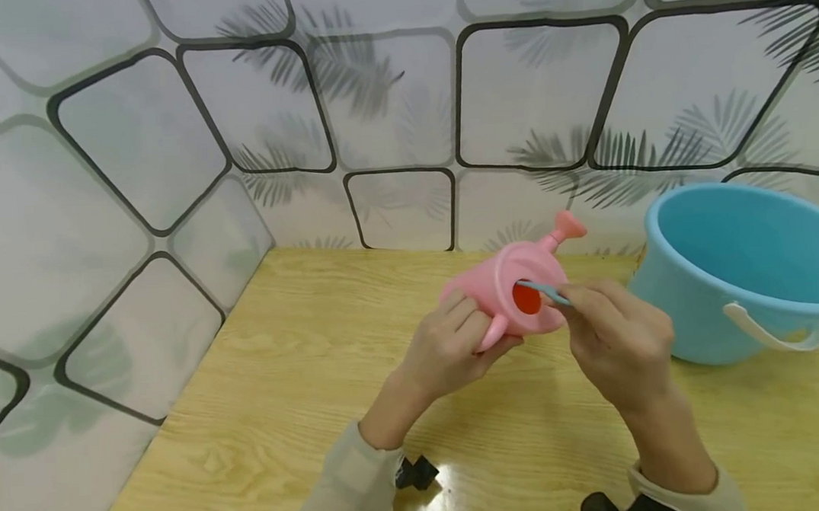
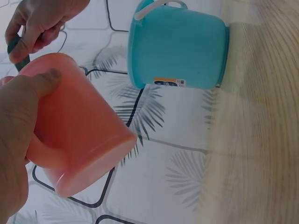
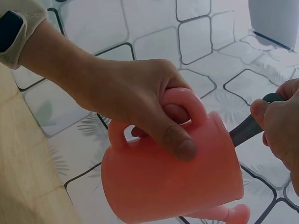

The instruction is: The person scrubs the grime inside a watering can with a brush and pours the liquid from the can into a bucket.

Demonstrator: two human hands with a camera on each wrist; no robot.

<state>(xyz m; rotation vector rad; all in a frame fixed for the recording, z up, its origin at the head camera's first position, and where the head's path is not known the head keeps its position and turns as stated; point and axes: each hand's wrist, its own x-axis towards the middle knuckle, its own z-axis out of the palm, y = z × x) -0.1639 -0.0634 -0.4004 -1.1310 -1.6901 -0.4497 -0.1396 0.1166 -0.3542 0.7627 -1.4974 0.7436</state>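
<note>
A pink watering can (image 1: 479, 283) is tilted above the table, its round opening facing the person and showing orange-red inside. The left hand (image 1: 448, 345) grips its handle (image 3: 187, 100), with the thumb on the can's side. Between thumb and fingers the right hand (image 1: 619, 338) pinches a slim blue-grey tool (image 1: 544, 289), whose far end reaches into the opening. In the right wrist view this tool (image 3: 246, 130) looks dark; its inner end is hidden by the can. The can's spout (image 1: 565, 230) points up and to the right.
On the right of the wood-grain table (image 1: 286, 413) stands a light blue bucket (image 1: 686, 304) with a white handle (image 1: 763, 331). Patterned covering (image 1: 396, 96) rises behind and to the left of the table. Black wrist pieces (image 1: 416, 473) sit by the sleeves.
</note>
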